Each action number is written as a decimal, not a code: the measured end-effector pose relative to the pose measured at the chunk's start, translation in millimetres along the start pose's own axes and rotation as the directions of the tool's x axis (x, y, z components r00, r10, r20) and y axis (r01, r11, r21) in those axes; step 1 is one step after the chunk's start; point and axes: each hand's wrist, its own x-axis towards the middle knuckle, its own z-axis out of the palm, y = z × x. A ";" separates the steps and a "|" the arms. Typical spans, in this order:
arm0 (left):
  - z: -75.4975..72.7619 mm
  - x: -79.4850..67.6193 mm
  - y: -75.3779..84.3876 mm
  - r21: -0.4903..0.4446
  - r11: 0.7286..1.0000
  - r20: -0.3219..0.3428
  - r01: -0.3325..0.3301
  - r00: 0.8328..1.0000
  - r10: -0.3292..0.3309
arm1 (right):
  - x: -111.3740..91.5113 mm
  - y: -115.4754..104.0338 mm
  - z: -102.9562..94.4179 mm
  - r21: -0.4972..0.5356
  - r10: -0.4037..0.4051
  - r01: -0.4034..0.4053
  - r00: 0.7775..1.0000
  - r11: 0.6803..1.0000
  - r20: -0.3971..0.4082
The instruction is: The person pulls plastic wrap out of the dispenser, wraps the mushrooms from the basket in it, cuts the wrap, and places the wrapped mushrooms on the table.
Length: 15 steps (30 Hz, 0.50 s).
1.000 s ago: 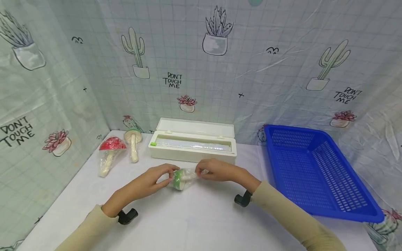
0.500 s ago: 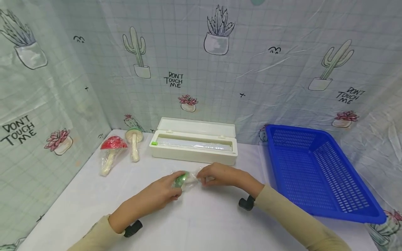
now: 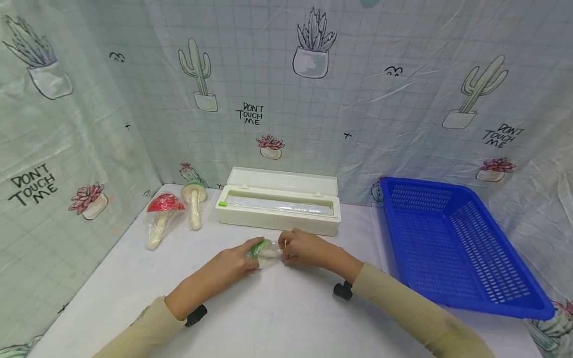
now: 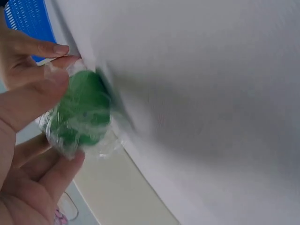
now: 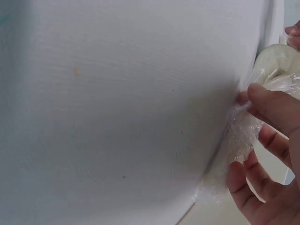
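Observation:
A toy mushroom (image 3: 267,252) with a green cap and pale stem lies sideways between the two hands, loosely wrapped in clear plastic film. My left hand (image 3: 234,261) grips the cap from the left, thumb and fingers on opposite sides of the green dome (image 4: 85,108) in the left wrist view. At the stem end, my right hand (image 3: 303,247) pinches the gathered plastic film (image 5: 243,133) between thumb and fingertips; a crinkled tail of it hangs past the fingers in the right wrist view. The far tip of the stem is hidden behind the right hand.
Behind the hands stands a white cling film box (image 3: 277,218), lid up, with a roll inside. A film-wrapped red mushroom (image 3: 163,216) and another pale-stemmed mushroom (image 3: 194,206) lie at the back left. On the right is a blue plastic basket (image 3: 400,248).
My left hand has gone from pinching the cap's edge to gripping round the cap, and the mushroom has turned. My right hand stays at the stem end, gathering the film with small shifts.

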 end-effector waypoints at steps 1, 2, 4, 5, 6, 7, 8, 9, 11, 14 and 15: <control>-1.2 -0.4 -1.8 -0.021 1.000 0.014 -0.006 1.000 0.006 | -0.8 -0.1 -0.5 0.001 0.012 -0.012 1.000 1.000 0.006; -2.4 -0.8 -3.9 -0.042 0.999 0.027 -0.015 1.000 0.016 | -2.0 0.1 -0.8 0.003 0.030 -0.030 0.999 1.000 0.014; -4.7 -1.6 -8.6 -0.076 0.996 0.050 -0.036 0.998 0.040 | -5.1 -0.1 -1.9 0.012 0.066 -0.067 0.998 0.998 0.020; -6.1 -1.6 -11.1 -0.088 0.995 0.056 -0.049 0.997 0.054 | -6.8 -0.2 -2.5 0.012 0.086 -0.087 0.996 0.996 0.021; -6.6 -1.5 -13.7 -0.095 0.994 0.060 -0.062 0.996 0.068 | -8.6 -0.3 -2.9 0.011 0.102 -0.103 0.995 0.995 0.020; -6.9 -1.3 -16.1 -0.101 0.992 0.058 -0.073 0.995 0.079 | -10.3 -0.2 -3.2 0.008 0.114 -0.115 0.993 0.993 0.019; -6.7 -1.0 -18.3 -0.105 0.991 0.050 -0.085 0.995 0.091 | -11.8 0.1 -2.7 0.007 0.117 -0.118 0.993 0.993 0.016; -6.3 -0.8 -20.1 -0.110 0.990 0.041 -0.089 0.995 0.094 | -13.0 0.5 -2.3 0.002 0.108 -0.108 0.994 0.994 0.007; -4.1 0.8 -22.1 -0.133 0.988 -0.001 -0.077 0.997 0.077 | -14.6 2.4 -0.6 -0.008 0.084 -0.084 0.996 0.996 -0.002; 0.8 6.5 -18.8 -0.207 0.978 -0.063 0.022 0.997 -0.035 | -15.1 6.8 2.5 -0.037 0.032 -0.032 0.999 0.999 -0.020; 2.2 9.2 -16.3 -0.241 0.968 -0.075 0.070 0.993 -0.090 | -14.7 8.5 3.3 -0.049 0.022 -0.024 0.999 0.999 -0.028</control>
